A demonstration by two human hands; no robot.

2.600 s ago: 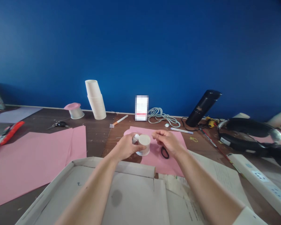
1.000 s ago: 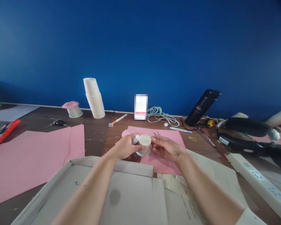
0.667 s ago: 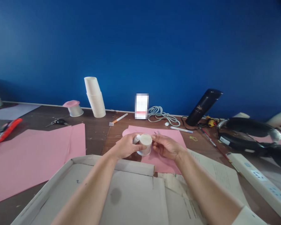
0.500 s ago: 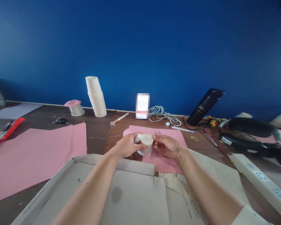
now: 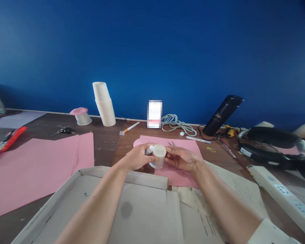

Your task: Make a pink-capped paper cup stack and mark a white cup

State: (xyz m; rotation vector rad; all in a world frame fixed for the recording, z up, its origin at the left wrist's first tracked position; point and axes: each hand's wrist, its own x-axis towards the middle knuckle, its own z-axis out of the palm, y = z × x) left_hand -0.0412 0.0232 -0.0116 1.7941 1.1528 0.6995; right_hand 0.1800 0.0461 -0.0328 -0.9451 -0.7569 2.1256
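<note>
Starting closest to the camera, an opened-out cardboard box (image 5: 132,206) fills the bottom of the shot, with both forearms reaching out over it. Printed papers (image 5: 234,189) sit just to the right of it.

Past the box edge, the left hand (image 5: 137,157) is wrapped around a small white cup (image 5: 158,156), held tipped so its flat end faces back toward the camera. That same hand also seems to pinch a small whitish tube (image 5: 149,150) against the cup, though it's too tiny to say what it is. The right hand (image 5: 180,158) comes in from the other side, fingers curled and touching the cup's right wall, with thin metal points, maybe scissor tips (image 5: 170,143), sticking out just above it. So the cup sits squarely between the two hands, left one clamped on it, right one closed against it. All this hovers over a pink sheet (image 5: 188,149) on the desk (image 5: 109,145).

Further back, a bigger pink sheet (image 5: 35,166) lies well off to the left, a power strip (image 5: 282,196) to the right, and a cup stack (image 5: 104,104), a coiled cord (image 5: 176,124) and a dark bottle (image 5: 222,115) line the blue wall.
</note>
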